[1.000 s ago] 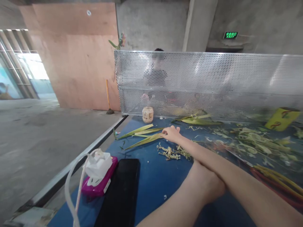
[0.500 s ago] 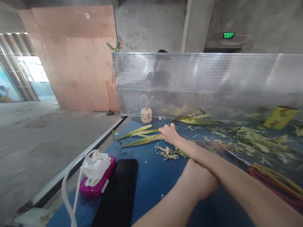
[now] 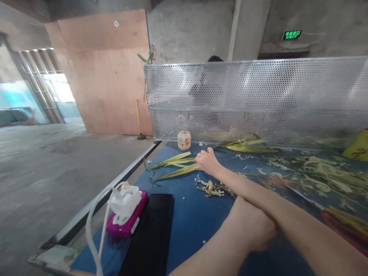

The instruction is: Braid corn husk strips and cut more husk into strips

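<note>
Palm leaves (image 3: 172,165) lie on the blue tabletop (image 3: 186,214) at about 11 o'clock from the middle of the view, long green-yellow blades fanned toward 9 o'clock. The right hand (image 3: 207,161) reaches across the body and rests on their near ends, fingers curled down onto the blades; whether it pinches them or only presses on them cannot be told. The left hand (image 3: 253,226) sits at about 5 o'clock, tucked under the right forearm, so its fingers are hidden and its state cannot be told.

Just at 6 o'clock of the right hand lies a small woven strip (image 3: 211,188) of dried leaf. A small pale jar (image 3: 184,140) stands at 11 o'clock of that hand, close to the perforated metal screen (image 3: 258,96). More leaves (image 3: 244,145) lie at 2 o'clock, and a litter of leaf trimmings (image 3: 313,172) spreads toward 3 o'clock. At 7 o'clock a black phone (image 3: 149,234) lies beside a magenta power bank (image 3: 128,220) carrying a white charger (image 3: 125,197) with its cable. A person (image 3: 207,92) sits behind the screen.
</note>
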The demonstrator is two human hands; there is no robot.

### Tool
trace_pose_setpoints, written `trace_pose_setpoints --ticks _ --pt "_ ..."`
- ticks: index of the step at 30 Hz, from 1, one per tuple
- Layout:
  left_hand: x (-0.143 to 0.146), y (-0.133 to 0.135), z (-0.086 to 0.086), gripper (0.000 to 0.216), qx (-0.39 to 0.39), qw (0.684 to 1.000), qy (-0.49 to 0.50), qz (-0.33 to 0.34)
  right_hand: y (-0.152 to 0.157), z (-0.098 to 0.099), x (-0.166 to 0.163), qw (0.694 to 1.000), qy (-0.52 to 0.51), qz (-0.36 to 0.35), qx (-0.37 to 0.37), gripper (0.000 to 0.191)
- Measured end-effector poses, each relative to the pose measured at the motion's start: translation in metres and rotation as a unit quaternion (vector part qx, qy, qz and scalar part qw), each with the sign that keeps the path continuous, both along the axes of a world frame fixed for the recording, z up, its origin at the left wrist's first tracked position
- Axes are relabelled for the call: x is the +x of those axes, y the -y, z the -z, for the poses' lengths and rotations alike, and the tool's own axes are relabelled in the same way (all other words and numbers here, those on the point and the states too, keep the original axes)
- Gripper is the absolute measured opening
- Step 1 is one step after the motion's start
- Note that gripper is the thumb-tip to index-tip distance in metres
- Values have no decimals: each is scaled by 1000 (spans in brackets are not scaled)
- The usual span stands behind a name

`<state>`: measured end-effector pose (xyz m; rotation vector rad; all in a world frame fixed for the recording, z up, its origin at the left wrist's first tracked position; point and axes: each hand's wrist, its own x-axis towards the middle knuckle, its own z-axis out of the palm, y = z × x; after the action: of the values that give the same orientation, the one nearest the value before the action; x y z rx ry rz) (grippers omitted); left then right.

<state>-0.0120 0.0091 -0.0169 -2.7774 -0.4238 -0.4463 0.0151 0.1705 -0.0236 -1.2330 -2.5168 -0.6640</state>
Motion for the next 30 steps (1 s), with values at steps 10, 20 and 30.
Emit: trace_pose_setpoints --ticks 10,20,30 --pt "3 3 -6 25 -72 990 44 -114 18 -31 36 990 -120 69 0 26" --pt "-8 -30 7 27 61 839 320 -435 58 -40 85 954 -276 104 -57 19" --pt "-16 -43 6 31 -127 858 375 -328 108 -34 125 940 -316 74 -104 15"
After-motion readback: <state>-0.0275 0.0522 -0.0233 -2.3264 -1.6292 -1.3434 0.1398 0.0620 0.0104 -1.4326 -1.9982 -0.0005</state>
